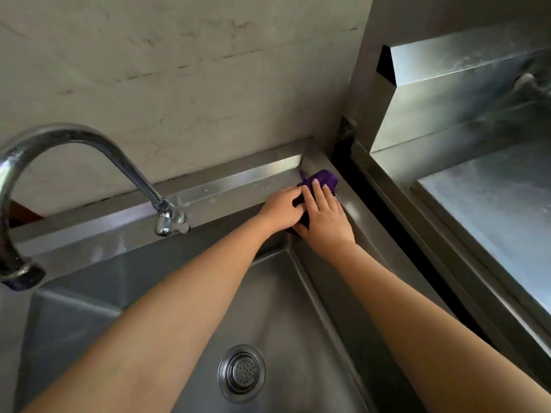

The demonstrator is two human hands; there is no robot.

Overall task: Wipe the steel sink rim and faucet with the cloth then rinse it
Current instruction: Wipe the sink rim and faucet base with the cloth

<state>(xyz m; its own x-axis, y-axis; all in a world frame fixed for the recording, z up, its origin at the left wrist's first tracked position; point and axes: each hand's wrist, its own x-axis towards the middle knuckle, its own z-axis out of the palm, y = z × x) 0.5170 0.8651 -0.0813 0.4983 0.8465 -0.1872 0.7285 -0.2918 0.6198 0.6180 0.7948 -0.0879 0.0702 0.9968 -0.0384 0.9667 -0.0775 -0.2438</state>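
Observation:
A purple cloth [323, 178] lies on the steel sink rim [232, 186] at its far right corner. My right hand [326, 216] presses flat on the cloth, fingers spread over it. My left hand [281, 208] grips the cloth's left edge beside the right hand. Most of the cloth is hidden under both hands. The curved steel faucet [89, 141] rises at the left, its base [168, 220] on the back rim, left of my hands. No water runs from it.
The sink basin [286, 308] with a round drain strainer [241, 373] lies below my arms. A grey wall [179, 70] stands behind the rim. A second steel unit [483, 204] stands at the right across a dark gap.

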